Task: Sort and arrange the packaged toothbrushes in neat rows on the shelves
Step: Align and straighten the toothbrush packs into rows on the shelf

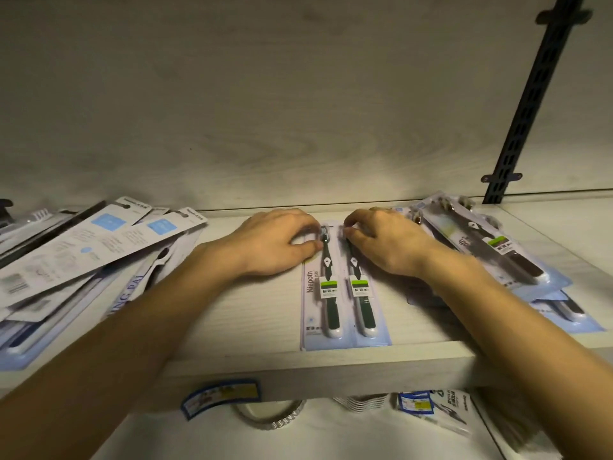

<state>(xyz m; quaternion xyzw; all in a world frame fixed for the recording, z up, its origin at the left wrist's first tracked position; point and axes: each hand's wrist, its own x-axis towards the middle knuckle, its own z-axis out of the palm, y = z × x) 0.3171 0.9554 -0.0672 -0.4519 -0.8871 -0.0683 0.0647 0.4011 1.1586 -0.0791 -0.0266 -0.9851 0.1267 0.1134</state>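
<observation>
A twin pack of dark green toothbrushes [345, 303] lies flat on the pale wooden shelf [252, 313], its lower end at the front edge. My left hand [275, 242] rests at the pack's top left, fingers curled, thumb tip against the card. My right hand [386, 242] sits at the top right, fingers curled and pinching the upper edge. A loose heap of toothbrush packs [86, 260] lies on the left, several face down. A small stack of the same dark packs [497, 250] is on the right.
A black slotted shelf upright [537, 104] runs up the back wall at the right. A blue and yellow price label [220, 395] sticks to the shelf's front lip. Below, a lower shelf holds a round metal item [272, 418] and boxed goods [438, 410].
</observation>
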